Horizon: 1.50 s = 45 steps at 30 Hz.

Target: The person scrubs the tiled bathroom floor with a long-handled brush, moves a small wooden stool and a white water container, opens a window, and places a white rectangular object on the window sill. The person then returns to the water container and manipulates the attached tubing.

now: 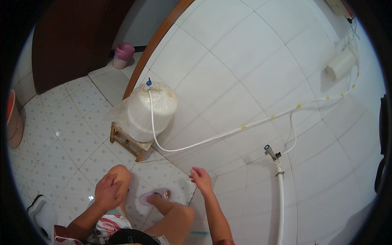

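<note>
My left hand lies flat on my bent left knee, fingers stretched out, holding nothing. Raised beside the tiled wall, my right hand is empty, its fingers loosely bent and apart. Ahead of my knees a white pressure tank, wrapped in clear plastic, sits on a low wooden stool against the wall. A small blue-handled valve tops the tank. From it a white tube loops down and runs right along the wall, held by several yellow pieces. Neither hand touches the tank or tube.
To the right, a metal tap tops a white upright pipe. A white cylinder is fixed high on the wall. Far left stand a pink bucket and a brown door; a lined bin is beyond the doorway.
</note>
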Available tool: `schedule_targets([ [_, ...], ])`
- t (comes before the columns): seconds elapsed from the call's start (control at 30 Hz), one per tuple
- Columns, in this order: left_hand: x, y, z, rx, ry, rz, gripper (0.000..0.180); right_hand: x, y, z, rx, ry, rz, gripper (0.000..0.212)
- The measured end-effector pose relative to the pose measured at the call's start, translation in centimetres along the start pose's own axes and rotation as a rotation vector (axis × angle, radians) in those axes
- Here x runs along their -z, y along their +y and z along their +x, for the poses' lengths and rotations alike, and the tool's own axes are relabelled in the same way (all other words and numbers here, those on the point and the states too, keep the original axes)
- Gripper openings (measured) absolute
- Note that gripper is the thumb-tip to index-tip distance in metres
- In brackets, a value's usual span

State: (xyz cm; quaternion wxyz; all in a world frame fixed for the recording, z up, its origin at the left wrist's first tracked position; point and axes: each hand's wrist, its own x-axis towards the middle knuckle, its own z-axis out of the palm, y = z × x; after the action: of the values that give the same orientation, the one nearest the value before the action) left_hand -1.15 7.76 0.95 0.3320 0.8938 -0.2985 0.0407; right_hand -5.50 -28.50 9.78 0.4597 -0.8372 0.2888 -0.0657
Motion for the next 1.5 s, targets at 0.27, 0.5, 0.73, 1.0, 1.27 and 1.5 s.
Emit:
schedule_targets([
  [0.27,0.3,-1.3,0.4,0.01,0.002,-0.044,0.046,-6.7,-8.3,10.7,0.396,-0.054,-0.146,0.031],
  [0.5,0.6,-2.7,0.4,0.054,0.057,-0.025,0.044,-9.5,-16.7,16.2,0.46,0.012,-0.324,0.03],
  [0.73,0.9,-3.6,0.8,0.074,0.052,-0.061,0.045,-13.3,-22.4,22.2,0.255,0.074,-0.529,0.04],
  [1.0,1.3,-3.9,2.0,0.075,0.079,-0.107,0.045,-13.8,-24.7,24.2,0.265,-0.03,-0.819,0.047],
  [1.27,1.8,-3.9,2.2,0.036,0.086,-0.137,0.047,-13.7,-25.4,24.5,0.069,-0.114,-0.646,0.029],
  [1.5,1.9,-3.9,2.0,0.059,0.048,-0.117,0.048,-14.8,-25.7,22.9,0.067,0.044,-0.735,0.025],
])
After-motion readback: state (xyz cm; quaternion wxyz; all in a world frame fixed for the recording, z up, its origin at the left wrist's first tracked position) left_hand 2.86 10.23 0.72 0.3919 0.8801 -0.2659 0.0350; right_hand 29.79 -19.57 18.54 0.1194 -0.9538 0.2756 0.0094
